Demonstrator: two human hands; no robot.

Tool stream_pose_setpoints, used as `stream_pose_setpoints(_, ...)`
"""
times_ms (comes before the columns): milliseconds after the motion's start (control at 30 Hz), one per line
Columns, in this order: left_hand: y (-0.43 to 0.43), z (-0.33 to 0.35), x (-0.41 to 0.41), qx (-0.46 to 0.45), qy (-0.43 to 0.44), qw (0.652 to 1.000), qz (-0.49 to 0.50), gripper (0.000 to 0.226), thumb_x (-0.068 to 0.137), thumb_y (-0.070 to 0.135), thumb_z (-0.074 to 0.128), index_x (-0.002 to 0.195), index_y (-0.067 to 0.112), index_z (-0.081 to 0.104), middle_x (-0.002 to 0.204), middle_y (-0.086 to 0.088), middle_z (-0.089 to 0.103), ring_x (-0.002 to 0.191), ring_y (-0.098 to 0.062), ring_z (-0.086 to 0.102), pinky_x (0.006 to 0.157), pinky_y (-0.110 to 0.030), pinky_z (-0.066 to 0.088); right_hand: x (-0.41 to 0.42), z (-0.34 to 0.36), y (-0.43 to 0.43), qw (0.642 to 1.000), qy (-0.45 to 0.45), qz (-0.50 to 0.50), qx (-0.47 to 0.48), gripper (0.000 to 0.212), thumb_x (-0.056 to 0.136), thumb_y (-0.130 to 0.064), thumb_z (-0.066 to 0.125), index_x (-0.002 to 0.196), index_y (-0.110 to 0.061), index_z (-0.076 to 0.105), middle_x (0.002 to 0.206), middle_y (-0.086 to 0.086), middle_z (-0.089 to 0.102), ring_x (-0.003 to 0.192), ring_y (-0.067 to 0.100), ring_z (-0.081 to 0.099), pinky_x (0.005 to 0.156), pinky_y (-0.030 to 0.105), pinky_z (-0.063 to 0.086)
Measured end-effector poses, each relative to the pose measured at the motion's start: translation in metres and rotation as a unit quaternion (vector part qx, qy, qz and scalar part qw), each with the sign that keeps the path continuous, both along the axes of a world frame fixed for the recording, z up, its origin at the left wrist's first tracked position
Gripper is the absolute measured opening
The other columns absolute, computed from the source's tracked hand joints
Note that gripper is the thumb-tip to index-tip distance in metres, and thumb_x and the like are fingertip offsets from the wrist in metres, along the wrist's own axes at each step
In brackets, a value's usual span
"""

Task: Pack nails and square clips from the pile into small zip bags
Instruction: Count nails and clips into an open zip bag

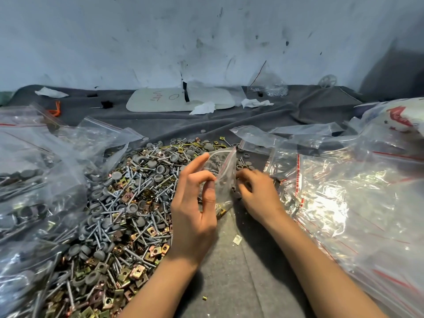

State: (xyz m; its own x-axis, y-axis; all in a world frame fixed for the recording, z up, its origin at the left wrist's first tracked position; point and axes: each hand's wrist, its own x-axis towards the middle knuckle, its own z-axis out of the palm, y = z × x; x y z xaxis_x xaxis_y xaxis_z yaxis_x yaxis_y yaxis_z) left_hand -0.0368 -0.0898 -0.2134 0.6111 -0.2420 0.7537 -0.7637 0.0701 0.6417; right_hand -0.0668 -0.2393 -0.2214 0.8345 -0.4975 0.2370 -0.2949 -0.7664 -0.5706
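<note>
Upright, the zip bag (224, 177) is pinched between left hand (195, 216) fingers (209, 192).

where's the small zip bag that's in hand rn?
Head view, centre: the small zip bag is upright, pinched by the left hand, between the pile on its left and the right hand.

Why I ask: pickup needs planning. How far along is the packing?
Done: filled bags lie at the left. In hand: the left hand pinches a small bag holding a few pieces; the right hand, blurred, is at its side. Left: a large pile lies loose, and empty bags wait at the right.
</note>
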Motion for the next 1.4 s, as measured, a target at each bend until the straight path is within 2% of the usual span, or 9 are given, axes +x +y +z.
stream_pose_setpoints(133, 0.000, 0.000, 0.000, 0.003, 0.001, 1.000, 0.001, 0.012, 0.093, 0.015, 0.044, 0.103, 0.017, 0.052, 0.135, 0.003, 0.050, 0.126, -0.012, 0.049, 0.097, -0.043, 0.048, 0.004, -0.005, 0.001, 0.998, 0.064, 0.001, -0.008, 0.029, 0.097, -0.026, 0.049, 0.123, -0.022, 0.062, 0.122, 0.006, 0.058, 0.117, 0.029, 0.044, 0.100, 0.042, 0.037)
stream_pose_setpoints(267, 0.000, -0.001, 0.001, 0.004, 0.000, 1.000, -0.003, 0.011, 0.093, 0.014, 0.045, 0.102, 0.016, 0.052, 0.134, 0.000, 0.051, 0.127, -0.012, 0.048, 0.096, -0.044, 0.048, 0.005, -0.006, 0.001, 0.999, 0.037, -0.005, -0.008, 0.027, 0.096, -0.022, 0.051, 0.116, -0.018, 0.068, 0.117, 0.003, 0.065, 0.113, 0.028, 0.050, 0.098, 0.038, 0.038)
stream_pose_setpoints(467, -0.001, 0.001, -0.001, 0.012, -0.001, 1.000, -0.003, 0.012, 0.093, 0.015, 0.045, 0.102, 0.017, 0.051, 0.134, 0.000, 0.050, 0.126, -0.011, 0.049, 0.097, -0.045, 0.048, -0.005, 0.007, 0.005, 0.982, -0.176, -0.056, 0.036, 0.021, 0.083, 0.003, 0.060, 0.094, -0.011, 0.071, 0.094, 0.003, 0.070, 0.094, 0.022, 0.063, 0.087, 0.035, 0.048)
stream_pose_setpoints(567, -0.002, 0.001, -0.002, 0.031, -0.024, 0.999, -0.007, 0.013, 0.091, 0.012, 0.046, 0.102, 0.012, 0.054, 0.134, -0.005, 0.049, 0.124, -0.012, 0.050, 0.099, -0.036, 0.047, -0.012, 0.021, 0.012, 0.945, -0.326, -0.030, -0.016, 0.021, 0.083, 0.006, 0.060, 0.097, -0.008, 0.067, 0.090, -0.002, 0.065, 0.085, 0.023, 0.064, 0.076, 0.033, 0.051)
stream_pose_setpoints(700, -0.004, 0.000, -0.004, 0.059, -0.059, 0.996, -0.020, 0.015, 0.088, 0.002, 0.050, 0.095, -0.004, 0.061, 0.130, -0.017, 0.051, 0.126, -0.016, 0.048, 0.107, -0.025, 0.038, -0.018, 0.033, 0.024, 0.885, -0.446, -0.009, -0.136, 0.012, 0.087, 0.006, 0.061, 0.097, 0.002, 0.066, 0.092, 0.003, 0.064, 0.083, 0.021, 0.060, 0.080, 0.020, 0.045)
stream_pose_setpoints(933, -0.004, -0.001, -0.002, 0.062, -0.077, 0.995, -0.025, 0.013, 0.089, -0.002, 0.052, 0.094, -0.008, 0.062, 0.128, -0.021, 0.052, 0.126, -0.018, 0.049, 0.106, -0.025, 0.038, -0.021, 0.034, 0.033, 0.886, -0.403, 0.092, -0.210, 0.016, 0.090, 0.002, 0.056, 0.085, 0.001, 0.071, 0.095, 0.012, 0.068, 0.089, 0.031, 0.058, 0.084, 0.035, 0.046)
stream_pose_setpoints(1167, -0.003, 0.001, -0.003, 0.052, -0.059, 0.997, -0.022, 0.015, 0.088, 0.003, 0.049, 0.095, -0.004, 0.061, 0.131, -0.016, 0.052, 0.127, -0.013, 0.048, 0.104, -0.023, 0.038, -0.018, 0.035, 0.027, 0.896, -0.430, 0.004, -0.109, 0.022, 0.088, 0.006, 0.048, 0.103, 0.005, 0.065, 0.105, 0.013, 0.058, 0.101, 0.023, 0.054, 0.090, 0.026, 0.042)
stream_pose_setpoints(1267, -0.002, 0.003, -0.003, 0.032, -0.024, 0.999, -0.020, 0.015, 0.090, 0.009, 0.047, 0.097, 0.002, 0.058, 0.133, -0.009, 0.051, 0.123, -0.009, 0.051, 0.095, -0.025, 0.047, -0.015, 0.031, 0.021, 0.914, -0.399, -0.032, -0.064, 0.027, 0.082, 0.009, 0.051, 0.105, 0.003, 0.063, 0.104, 0.004, 0.054, 0.098, 0.022, 0.054, 0.086, 0.026, 0.043)
stream_pose_setpoints(1400, 0.001, 0.014, 0.000, 0.011, 0.047, 0.999, 0.013, 0.009, 0.093, 0.012, 0.049, 0.098, 0.017, 0.054, 0.132, 0.001, 0.054, 0.101, -0.028, 0.063, 0.071, -0.043, 0.052, -0.011, 0.020, 0.012, 0.962, -0.271, -0.023, -0.026, 0.023, 0.084, 0.006, 0.053, 0.101, -0.005, 0.065, 0.100, 0.002, 0.055, 0.097, 0.023, 0.053, 0.084, 0.033, 0.045)
